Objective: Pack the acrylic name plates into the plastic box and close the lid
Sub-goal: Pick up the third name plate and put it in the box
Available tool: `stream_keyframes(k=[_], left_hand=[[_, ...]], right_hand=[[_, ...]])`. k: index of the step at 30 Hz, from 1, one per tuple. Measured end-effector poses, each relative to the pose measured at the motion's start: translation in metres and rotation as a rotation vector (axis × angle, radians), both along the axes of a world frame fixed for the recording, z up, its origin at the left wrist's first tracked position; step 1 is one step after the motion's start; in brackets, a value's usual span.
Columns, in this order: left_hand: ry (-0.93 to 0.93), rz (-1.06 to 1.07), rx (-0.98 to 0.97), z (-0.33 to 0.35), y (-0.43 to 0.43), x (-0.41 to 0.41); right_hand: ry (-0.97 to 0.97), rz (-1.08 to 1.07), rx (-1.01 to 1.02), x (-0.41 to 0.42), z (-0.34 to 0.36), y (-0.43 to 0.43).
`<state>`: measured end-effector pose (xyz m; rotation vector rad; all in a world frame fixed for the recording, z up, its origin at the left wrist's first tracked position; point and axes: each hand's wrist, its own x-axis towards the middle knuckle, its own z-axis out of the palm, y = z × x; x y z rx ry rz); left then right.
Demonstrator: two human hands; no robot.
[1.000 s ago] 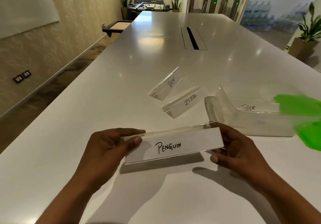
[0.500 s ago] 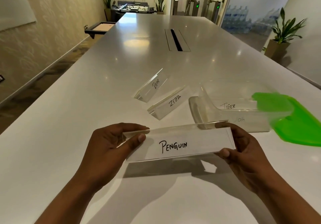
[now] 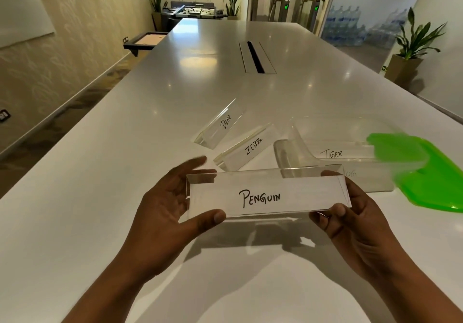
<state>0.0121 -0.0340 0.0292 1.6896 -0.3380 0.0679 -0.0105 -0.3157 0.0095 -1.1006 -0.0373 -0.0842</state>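
You're looking down a long, glossy white tabletop in a meeting room. A cable slot is let into its middle, a potted plant stands by the right wall, and water bottles are stacked behind the glass.

In your head view, both of your hands hold the PENGUIN name plate level above the tabletop, lettering towards you, with its shadow on the surface beneath. Your left hand is spread loosely at the plate's left end. The fingers are fairly straight behind it and the thumb touches the lower edge (one fingertip is blurred). Your right hand pinches the lower right corner, thumb in front and fingers curled behind.

Just beyond the plate sits the clear plastic box, uncovered. The TIGER name plate lies inside it, and another plate lies nearer you, its writing too faint to read. The green lid lies at the box's right end (whether it overlaps the rim or only touches it, you cannot tell).

Left of the box, the ZEBRA name plate lies angled on the tabletop. The BEAR name plate is just beyond it, and the two are close but apart.
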Motion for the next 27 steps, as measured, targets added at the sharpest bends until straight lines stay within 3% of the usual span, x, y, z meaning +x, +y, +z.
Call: stream_keyframes(k=[27], left_hand=[[-0.072, 0.036, -0.048, 0.0071, 0.0065, -0.0008]], right_hand=[[-0.009, 0.052, -0.005, 0.0065, 0.0041, 0.0036]])
